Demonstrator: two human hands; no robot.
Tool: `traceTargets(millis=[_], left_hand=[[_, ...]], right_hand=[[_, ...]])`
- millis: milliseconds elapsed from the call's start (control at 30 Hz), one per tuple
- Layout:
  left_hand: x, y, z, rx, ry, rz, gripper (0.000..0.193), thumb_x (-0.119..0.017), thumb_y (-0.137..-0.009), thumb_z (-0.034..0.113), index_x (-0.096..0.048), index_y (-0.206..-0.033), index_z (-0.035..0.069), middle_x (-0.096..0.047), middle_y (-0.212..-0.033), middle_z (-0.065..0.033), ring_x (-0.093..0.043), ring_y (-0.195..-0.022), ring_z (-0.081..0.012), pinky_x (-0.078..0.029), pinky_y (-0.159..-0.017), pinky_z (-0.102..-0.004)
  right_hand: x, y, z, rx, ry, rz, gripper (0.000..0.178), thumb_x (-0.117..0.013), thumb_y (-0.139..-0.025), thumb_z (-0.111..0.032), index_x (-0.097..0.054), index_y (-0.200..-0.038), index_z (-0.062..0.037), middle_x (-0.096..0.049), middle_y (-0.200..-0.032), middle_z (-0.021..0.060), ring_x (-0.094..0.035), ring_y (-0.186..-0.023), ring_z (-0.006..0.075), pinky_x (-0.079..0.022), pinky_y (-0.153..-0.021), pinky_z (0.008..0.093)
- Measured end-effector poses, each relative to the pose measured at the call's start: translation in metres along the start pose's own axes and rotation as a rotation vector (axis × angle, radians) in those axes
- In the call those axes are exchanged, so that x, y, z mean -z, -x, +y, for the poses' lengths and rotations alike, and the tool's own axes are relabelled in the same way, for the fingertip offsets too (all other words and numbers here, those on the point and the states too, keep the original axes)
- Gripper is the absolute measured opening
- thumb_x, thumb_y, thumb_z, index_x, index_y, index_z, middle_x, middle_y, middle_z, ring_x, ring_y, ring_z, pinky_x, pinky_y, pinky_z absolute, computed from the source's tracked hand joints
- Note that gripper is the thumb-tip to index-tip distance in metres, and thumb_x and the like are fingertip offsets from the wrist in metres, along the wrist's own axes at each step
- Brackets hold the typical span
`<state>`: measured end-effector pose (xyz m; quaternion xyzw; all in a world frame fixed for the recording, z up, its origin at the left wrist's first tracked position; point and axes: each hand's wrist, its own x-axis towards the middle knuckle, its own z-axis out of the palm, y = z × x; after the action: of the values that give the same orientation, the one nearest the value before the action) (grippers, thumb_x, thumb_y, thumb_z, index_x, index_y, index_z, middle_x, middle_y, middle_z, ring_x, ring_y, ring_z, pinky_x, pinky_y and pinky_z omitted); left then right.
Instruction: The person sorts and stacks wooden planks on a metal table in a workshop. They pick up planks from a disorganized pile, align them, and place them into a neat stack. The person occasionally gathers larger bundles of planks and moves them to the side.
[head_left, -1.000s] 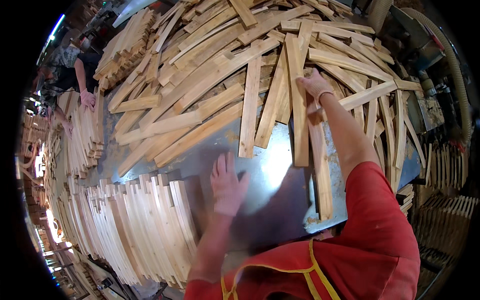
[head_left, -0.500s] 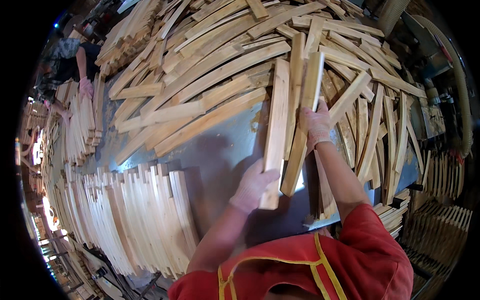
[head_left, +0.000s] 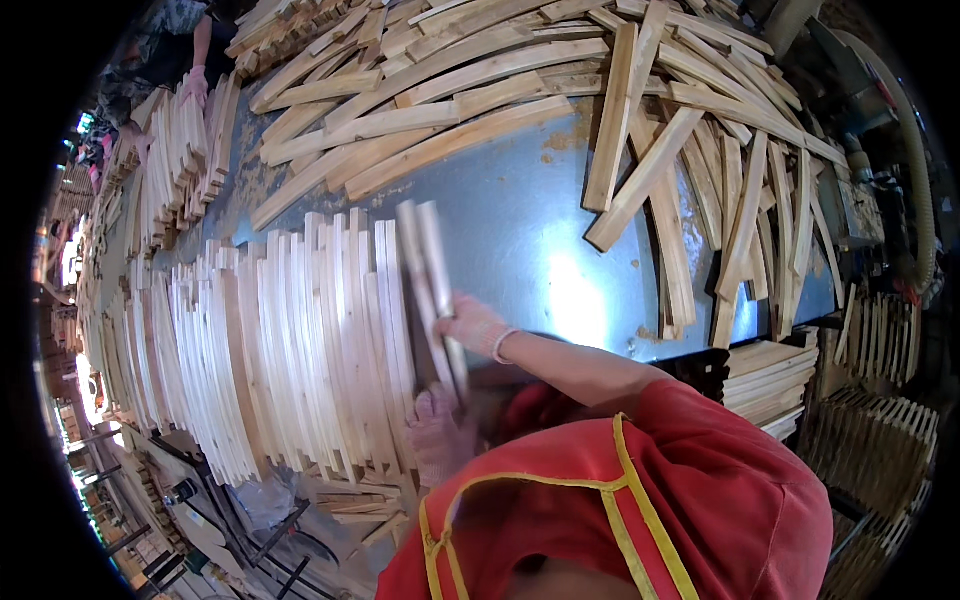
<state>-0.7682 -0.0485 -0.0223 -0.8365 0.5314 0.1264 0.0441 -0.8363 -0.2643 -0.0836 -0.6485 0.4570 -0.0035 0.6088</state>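
Note:
Two pale wooden slats [head_left: 437, 280], smeared by motion, stand on edge side by side at the right end of a long row of slats [head_left: 310, 340]. My right hand [head_left: 474, 326], in a pale work glove, grips them from the right at mid-length. At their near ends is my gloved left hand [head_left: 437, 435], its fingers curled against the wood and partly blurred. The row consists of many slats set upright on edge, packed closely on the blue-grey table [head_left: 510, 240]. A narrow dark gap separates the held pair from the row.
A loose heap of slats [head_left: 480, 75] spreads across the table's far side and down its right. Beyond the left side, a co-worker's gloved hand [head_left: 194, 88] rests on another row. Stacked slats [head_left: 770, 375] stand at the right, near a ribbed hose [head_left: 915, 180].
Both hands have moved left from the heap to the row's right end, carrying slats. The right hand crossed in front of my body. The view has shifted slightly.

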Motion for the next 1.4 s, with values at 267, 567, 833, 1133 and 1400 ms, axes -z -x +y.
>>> traceTargets(millis=[267, 567, 833, 1133, 1400], left_hand=[[-0.030, 0.013, -0.041, -0.078, 0.025, 0.271, 0.094, -0.084, -0.079, 0.040, -0.045, -0.158, 0.009, -0.046, -0.159, -0.0177, -0.044, -0.146, -0.0397, -0.036, -0.120, -0.0563], [0.017, -0.032, 0.042, -0.341, 0.218, 0.147, 0.090, -0.087, -0.076, 0.035, -0.050, -0.153, 0.006, -0.049, -0.154, -0.0178, -0.046, -0.143, -0.0403, -0.038, -0.116, -0.0550], [0.011, -0.137, 0.152, -0.501, 0.248, 0.185, 0.091, -0.084, -0.080, 0.040, -0.045, -0.155, 0.006, -0.047, -0.152, -0.0153, -0.046, -0.142, -0.0375, -0.037, -0.117, -0.0545], [0.005, -0.194, 0.188, -0.254, 0.308, -0.238, 0.093, -0.085, -0.080, 0.036, -0.046, -0.159, 0.008, -0.062, -0.140, -0.0164, -0.061, -0.129, -0.0368, -0.050, -0.109, -0.0432], [0.032, -0.099, 0.089, 0.028, 0.968, -0.002, 0.080, -0.083, -0.082, 0.016, -0.052, -0.153, -0.004, -0.066, -0.138, -0.0212, -0.067, -0.122, -0.0272, -0.052, -0.106, -0.0379]], right_hand=[[0.146, 0.029, 0.005, 0.342, 0.495, 0.556, 0.036, -0.058, -0.096, -0.034, -0.068, -0.117, -0.0063, -0.069, -0.123, 0.0249, -0.066, -0.113, 0.0457, -0.054, -0.098, 0.0529], [0.346, 0.052, 0.066, 0.079, 1.429, 0.720, 0.068, -0.081, -0.086, -0.036, -0.056, -0.147, -0.0227, -0.058, -0.147, 0.0091, -0.053, -0.138, 0.0345, -0.042, -0.111, 0.0494], [0.323, 0.050, 0.066, 0.564, 1.209, 0.459, 0.039, -0.076, -0.089, -0.025, -0.071, -0.128, -0.0207, -0.073, -0.121, 0.0097, -0.068, -0.119, 0.0281, -0.046, -0.108, 0.0476], [0.487, -0.004, 0.209, -0.098, -0.262, 1.147, 0.061, -0.073, -0.092, -0.033, -0.057, -0.141, 0.0002, -0.071, -0.130, 0.0216, -0.069, -0.120, 0.0353, -0.053, -0.100, 0.0411], [0.381, -0.033, 0.082, -0.343, 0.505, 1.128, 0.064, -0.082, -0.080, -0.037, -0.058, -0.132, -0.0073, -0.072, -0.122, 0.0238, -0.068, -0.122, 0.0403, -0.055, -0.103, 0.0477]])
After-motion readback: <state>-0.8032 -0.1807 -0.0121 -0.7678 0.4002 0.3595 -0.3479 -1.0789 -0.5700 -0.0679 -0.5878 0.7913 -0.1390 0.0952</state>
